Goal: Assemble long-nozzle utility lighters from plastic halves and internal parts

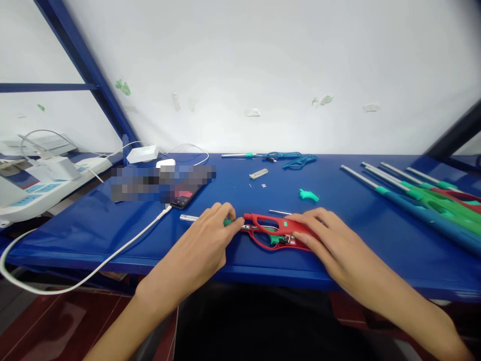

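Note:
A long-nosed gas lighter lies across the table's front part, its red handle casing point(270, 223) partly split so that wires and a green trigger point(276, 240) show inside. My left hand point(210, 235) pinches the lighter near its green collar, and the end of the metal tube point(188, 218) sticks out to the left. On the other side my right hand point(326, 240) grips the right end of the red casing, with fingers over its top and side. Behind the casing lies a thin metal rod point(280, 212). Beyond it sits a loose green trigger piece point(308, 195).
Assembled lighters point(406, 200) in blue, green and red lie at the right. Farther back are opened blue lighter parts point(291, 159) and a small pale strip point(259, 174). At the left are a phone point(186, 196) on a white cable point(124, 254) and a power strip point(56, 188).

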Demonstrator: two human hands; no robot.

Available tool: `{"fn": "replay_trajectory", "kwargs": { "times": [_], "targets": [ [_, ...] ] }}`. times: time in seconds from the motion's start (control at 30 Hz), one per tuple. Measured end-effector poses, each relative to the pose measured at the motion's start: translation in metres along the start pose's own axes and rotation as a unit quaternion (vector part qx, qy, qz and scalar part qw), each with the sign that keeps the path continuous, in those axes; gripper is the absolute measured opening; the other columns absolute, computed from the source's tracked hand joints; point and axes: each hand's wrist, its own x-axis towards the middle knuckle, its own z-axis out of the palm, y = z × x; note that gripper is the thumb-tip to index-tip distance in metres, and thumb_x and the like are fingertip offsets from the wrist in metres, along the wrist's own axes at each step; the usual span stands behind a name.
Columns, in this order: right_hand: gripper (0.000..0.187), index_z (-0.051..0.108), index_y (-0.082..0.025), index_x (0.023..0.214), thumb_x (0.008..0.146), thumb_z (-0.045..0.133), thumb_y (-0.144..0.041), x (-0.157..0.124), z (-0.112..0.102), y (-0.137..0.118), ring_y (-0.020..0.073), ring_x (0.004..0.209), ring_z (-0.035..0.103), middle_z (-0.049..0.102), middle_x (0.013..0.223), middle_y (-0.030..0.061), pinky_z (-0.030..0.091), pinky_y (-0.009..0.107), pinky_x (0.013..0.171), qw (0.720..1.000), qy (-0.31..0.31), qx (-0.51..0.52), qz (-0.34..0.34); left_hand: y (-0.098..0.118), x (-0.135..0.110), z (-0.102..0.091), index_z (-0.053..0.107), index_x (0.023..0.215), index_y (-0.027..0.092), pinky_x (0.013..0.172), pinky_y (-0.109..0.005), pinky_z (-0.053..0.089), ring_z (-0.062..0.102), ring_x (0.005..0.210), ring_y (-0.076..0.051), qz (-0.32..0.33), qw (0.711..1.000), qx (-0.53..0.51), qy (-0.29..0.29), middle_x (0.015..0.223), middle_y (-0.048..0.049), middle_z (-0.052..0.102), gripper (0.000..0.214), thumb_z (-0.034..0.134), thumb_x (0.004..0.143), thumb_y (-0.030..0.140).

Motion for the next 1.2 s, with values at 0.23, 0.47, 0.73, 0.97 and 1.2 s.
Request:
{"fn": "replay_trajectory", "kwargs": {
  "times": [0.23,0.47,0.73,0.97,1.2],
  "targets": [
    [0.039,0.055,-0.037,0.143,0.111,0.038,-0.052,0.001,0.000,0.001,0.0285,0.120,0.062,0.062,0.132,0.0072,0.052,0.053,0.108,1.000,-0.003,0.003,0.009,-0.003,-0.001,0.003,0.062,0.132,0.017,0.096,-0.047,0.053,0.058,0.105,-0.026,0.005,1.000,-0.003,0.007,0.120,-0.0105,0.054,0.063,0.038,0.083,-0.014],
    [0.038,0.055,-0.038,0.142,0.111,0.038,-0.052,-0.001,0.000,0.000,0.0281,0.121,0.061,0.061,0.132,0.0066,0.051,0.052,0.109,1.000,-0.003,0.004,0.012,-0.005,-0.003,0.005,0.069,0.127,0.022,0.088,-0.039,0.053,0.060,0.099,-0.021,-0.029,0.995,-0.095,0.032,0.119,-0.0076,0.054,0.054,0.037,0.095,-0.008],
    [0.038,0.055,-0.041,0.141,0.111,0.038,-0.055,-0.001,0.000,-0.001,0.0262,0.121,0.059,0.060,0.132,0.0039,0.049,0.050,0.110,1.000,-0.007,0.011,0.022,-0.011,0.000,0.012,0.070,0.112,0.025,0.085,-0.031,0.051,0.064,0.096,-0.017,-0.076,0.971,-0.202,0.106,0.108,-0.0007,0.065,0.019,0.055,0.106,0.015],
    [0.036,0.055,-0.042,0.140,0.112,0.037,-0.054,-0.002,0.000,-0.004,0.0263,0.121,0.058,0.059,0.131,0.0033,0.049,0.048,0.107,1.000,-0.003,0.012,0.022,-0.013,0.000,0.014,0.073,0.100,0.022,0.086,-0.031,0.053,0.067,0.093,-0.016,-0.053,0.963,-0.225,0.140,0.105,-0.0010,0.068,0.017,0.058,0.104,0.013],
    [0.031,0.054,-0.042,0.138,0.113,0.039,-0.050,-0.005,-0.001,-0.010,0.0222,0.119,0.061,0.058,0.133,0.0009,0.049,0.041,0.104,1.000,0.023,0.000,0.009,-0.012,0.000,0.012,0.075,0.100,0.023,0.085,-0.031,0.053,0.068,0.093,-0.016,-0.059,0.961,-0.234,0.139,0.105,-0.0003,0.071,0.018,0.060,0.103,0.013]
  ]
}}
